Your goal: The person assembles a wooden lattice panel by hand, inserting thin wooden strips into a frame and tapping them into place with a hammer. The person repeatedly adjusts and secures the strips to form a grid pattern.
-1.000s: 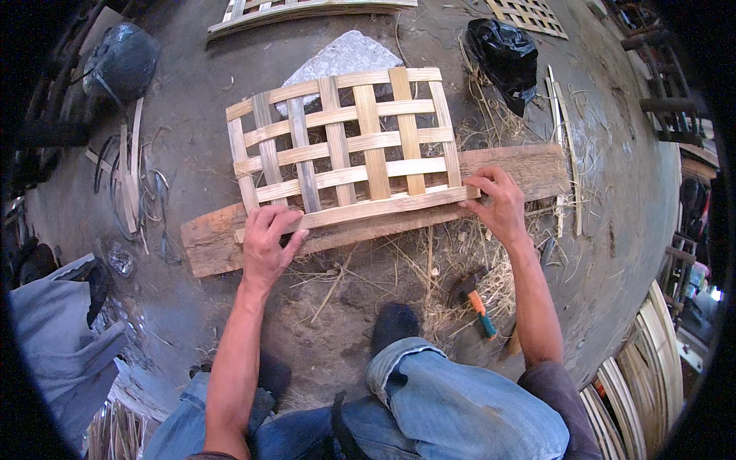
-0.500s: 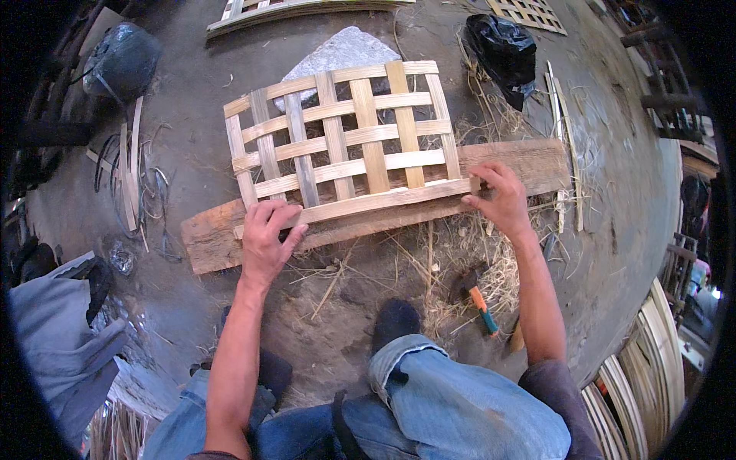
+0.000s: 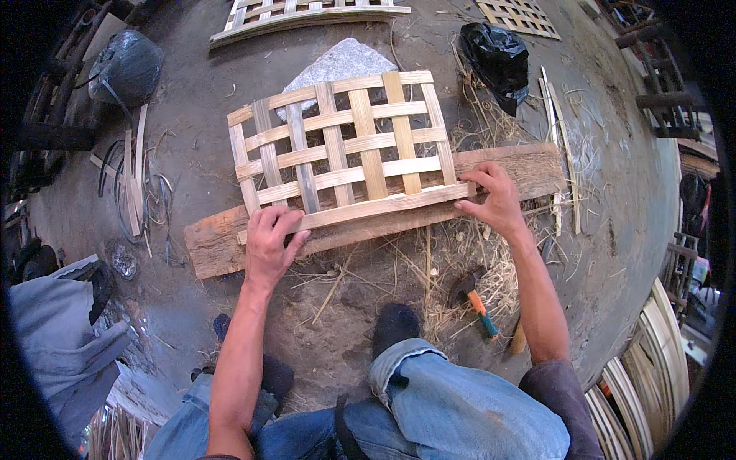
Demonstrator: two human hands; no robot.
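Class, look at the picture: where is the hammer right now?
In the head view, the hammer lies on the ground right of centre, below the plank, beside the straw and left of the person's right forearm.

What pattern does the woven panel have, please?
The woven panel has an open over-under lattice of pale strips, some greyish; it shows best in the head view.

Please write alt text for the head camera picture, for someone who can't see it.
A person's left hand and right hand hold opposite ends of the near edge of a woven panel of flat strips, over a rough wooden plank. A hammer lies on the ground nearby.
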